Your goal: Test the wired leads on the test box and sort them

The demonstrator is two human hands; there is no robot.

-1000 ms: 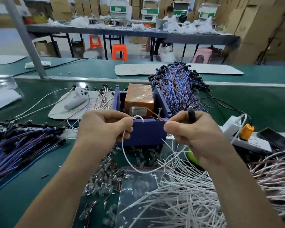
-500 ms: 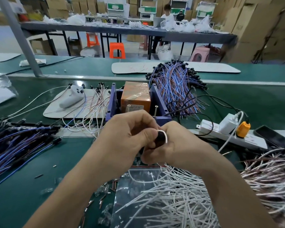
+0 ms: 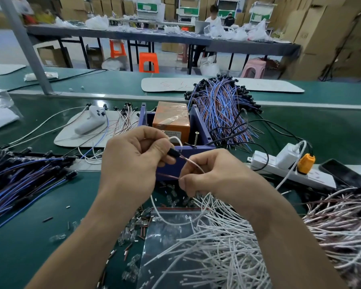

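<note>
My left hand [image 3: 133,159] pinches the black cap end of a wired lead [image 3: 193,163] whose white wire loops over my fingers and hangs down. My right hand [image 3: 213,174] pinches the lead's thin brown wire a little below and to the right. Both hands are just in front of the blue test box [image 3: 198,130], which holds an orange block [image 3: 171,119] and an upright screw contact [image 3: 195,138]. Blue and brown capped leads lie in one pile [image 3: 223,107] behind the box and another pile [image 3: 19,180] at the left.
Loose white wires [image 3: 223,247] and a clear bag [image 3: 171,232] lie under my wrists, with small clear parts [image 3: 131,232] beside them. A power strip [image 3: 288,167] with an orange plug and a phone [image 3: 342,174] sit at the right. A white controller [image 3: 92,119] rests on a pad.
My hands, pressed together half a second ago, have drawn slightly apart, with the lead now stretched between them. The black cap has passed from my right hand to my left.
</note>
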